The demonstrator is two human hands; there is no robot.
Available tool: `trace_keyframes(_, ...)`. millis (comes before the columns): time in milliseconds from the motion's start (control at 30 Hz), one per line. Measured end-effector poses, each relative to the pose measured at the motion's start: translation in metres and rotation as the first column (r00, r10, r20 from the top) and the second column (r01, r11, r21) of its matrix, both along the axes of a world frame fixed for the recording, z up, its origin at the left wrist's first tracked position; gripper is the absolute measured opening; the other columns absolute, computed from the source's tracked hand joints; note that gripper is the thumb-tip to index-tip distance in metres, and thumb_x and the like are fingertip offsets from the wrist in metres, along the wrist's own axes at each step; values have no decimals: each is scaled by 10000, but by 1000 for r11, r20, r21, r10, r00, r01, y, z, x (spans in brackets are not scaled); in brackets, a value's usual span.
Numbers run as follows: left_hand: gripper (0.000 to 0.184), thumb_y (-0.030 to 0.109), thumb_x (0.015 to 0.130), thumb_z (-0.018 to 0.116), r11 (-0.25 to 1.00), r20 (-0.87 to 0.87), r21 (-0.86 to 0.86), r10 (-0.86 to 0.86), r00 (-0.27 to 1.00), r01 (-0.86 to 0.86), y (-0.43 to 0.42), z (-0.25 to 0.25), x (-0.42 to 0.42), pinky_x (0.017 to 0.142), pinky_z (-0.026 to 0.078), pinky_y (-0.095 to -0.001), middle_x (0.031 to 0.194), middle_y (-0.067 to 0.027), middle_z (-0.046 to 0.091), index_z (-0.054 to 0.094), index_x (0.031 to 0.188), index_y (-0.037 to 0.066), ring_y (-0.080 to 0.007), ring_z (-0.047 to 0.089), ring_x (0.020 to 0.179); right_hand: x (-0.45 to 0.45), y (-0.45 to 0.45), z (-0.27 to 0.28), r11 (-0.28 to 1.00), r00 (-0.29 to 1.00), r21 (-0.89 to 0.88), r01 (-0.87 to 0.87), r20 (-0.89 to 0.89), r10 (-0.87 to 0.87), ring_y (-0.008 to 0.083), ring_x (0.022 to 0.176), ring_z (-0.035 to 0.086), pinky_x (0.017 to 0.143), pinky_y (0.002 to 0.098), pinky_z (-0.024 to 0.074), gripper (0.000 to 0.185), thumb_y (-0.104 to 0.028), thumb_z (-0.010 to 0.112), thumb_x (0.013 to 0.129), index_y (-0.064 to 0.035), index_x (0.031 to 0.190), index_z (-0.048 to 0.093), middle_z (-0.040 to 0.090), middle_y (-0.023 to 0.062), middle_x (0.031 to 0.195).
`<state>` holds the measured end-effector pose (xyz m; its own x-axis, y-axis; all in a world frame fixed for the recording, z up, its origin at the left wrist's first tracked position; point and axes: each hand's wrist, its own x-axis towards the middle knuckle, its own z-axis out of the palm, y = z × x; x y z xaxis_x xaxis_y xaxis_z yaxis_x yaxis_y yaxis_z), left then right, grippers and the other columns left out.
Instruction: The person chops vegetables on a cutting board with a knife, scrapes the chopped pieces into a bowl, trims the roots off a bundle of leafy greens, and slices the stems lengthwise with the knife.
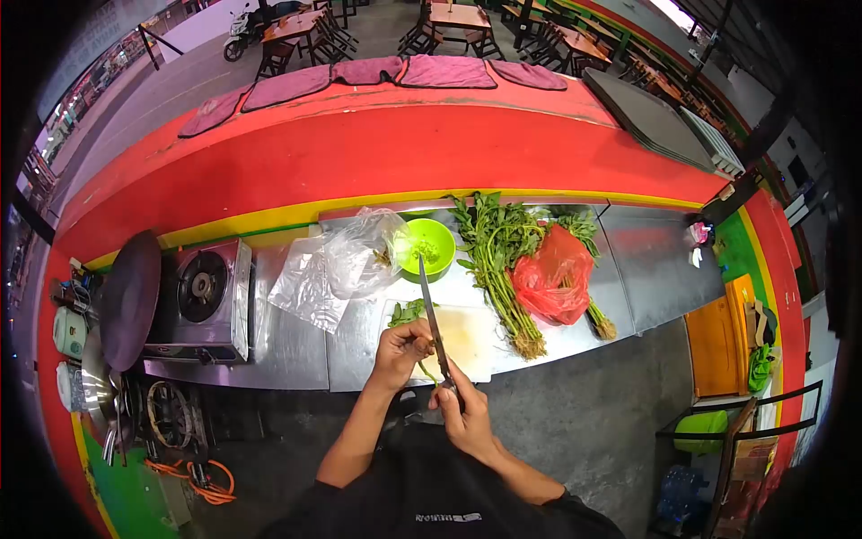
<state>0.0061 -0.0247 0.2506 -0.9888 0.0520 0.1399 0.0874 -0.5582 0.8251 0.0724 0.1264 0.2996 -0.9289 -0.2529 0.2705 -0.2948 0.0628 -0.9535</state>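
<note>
A long knife [430, 310] points up and away, its handle in my right hand [465, 415], whose fingers are wrapped round it. Just left of the blade, my left hand [401, 353] is closed in a pinch on a green stem [426, 372]. Both hands are over the near edge of a pale cutting board [469, 339]. Some green leaves [409, 312] lie on the board's left part. Beyond it stands a lime green bowl [444, 235] with small green pieces inside. Long leafy bunches with roots [496, 269] lie to the right, beside a red plastic bag [555, 278].
Clear plastic bags [359, 256] lie left of the bowl. Farther left are a gas stove [205, 296] and a dark wok [130, 299]. A red wall [359, 157] with purple cloths [373, 71] runs behind the metal counter [292, 352]. An orange wooden cabinet [716, 346] is at the right.
</note>
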Motion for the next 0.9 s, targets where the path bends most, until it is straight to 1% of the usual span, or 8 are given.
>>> trace_keyframes(233, 335, 341, 930, 699, 998, -2, 70, 2, 1000, -2, -5, -3, -4, 622, 372, -249, 756, -17, 530, 591, 806, 49, -109, 481, 678, 3, -1, 3, 998, 994, 34, -55, 95, 52, 118, 679, 589, 653, 264, 493, 496, -25, 489, 1004, 5, 1491, 401, 630, 75, 756)
trace_keyframes(467, 327, 352, 904, 719, 987, -50, 147, -63, 997, 70, -11, -2, -9, 607, 368, -257, 740, -22, 544, 631, 836, 46, -117, 476, 654, 4, -1, -4, 995, 995, 79, -60, 83, 54, 145, 678, 615, 654, 274, 499, 503, -76, 542, 1002, -7, 1485, 422, 627, 88, 770)
trace_keyframes(533, 299, 313, 929, 710, 991, 34, 128, -55, 998, 51, -10, 0, -7, 588, 393, -213, 772, -20, 573, 604, 853, 44, -73, 486, 653, 4, -3, -5, 994, 998, 100, -34, 62, 28, 147, 677, 622, 646, 276, 501, 496, -76, 549, 997, -1, 1474, 438, 637, 96, 777)
trace_keyframes(567, 299, 313, 929, 710, 991, 35, 127, -55, 998, 50, -10, -2, -7, 588, 393, -213, 772, -20, 573, 604, 853, 44, -73, 486, 653, 4, -2, -1, 992, 998, 113, -47, 57, 41, 127, 685, 609, 642, 265, 503, 493, -16, 542, 985, 18, 1465, 438, 641, 82, 766)
trace_keyframes(667, 309, 294, 930, 720, 962, -13, 229, -146, 989, 145, -12, -14, -7, 587, 407, -218, 764, -20, 556, 571, 821, 46, -81, 494, 642, 2, -3, 2, 995, 999, 97, -34, 31, 31, 127, 684, 613, 641, 263, 503, 489, -20, 549, 984, 19, 1461, 446, 644, 79, 764)
trace_keyframes(800, 297, 293, 903, 751, 973, -37, 101, -205, 978, 208, -12, -26, -1, 605, 424, -218, 789, -20, 576, 593, 832, 52, -76, 517, 668, 0, -4, 2, 999, 999, 48, -22, -29, 23, 133, 683, 617, 646, 269, 512, 488, -3, 531, 978, 23, 1458, 449, 645, 91, 771)
trace_keyframes(833, 340, 376, 889, 747, 978, 27, 51, -205, 978, 203, -11, -27, 3, 577, 360, -254, 756, -18, 567, 607, 791, 82, -115, 491, 670, -1, -3, 2, 998, 1000, 51, -22, -14, 23, 138, 683, 622, 651, 274, 520, 491, 8, 516, 975, 26, 1460, 444, 644, 94, 772)
trace_keyframes(900, 314, 344, 898, 745, 972, 33, 95, -220, 975, 216, -9, -28, 5, 605, 400, -238, 776, -14, 583, 613, 823, 69, -94, 513, 678, -3, -6, 3, 1000, 1000, 22, -14, -1, 14, 142, 674, 620, 634, 274, 507, 493, -10, 543, 973, 25, 1456, 451, 642, 100, 769)
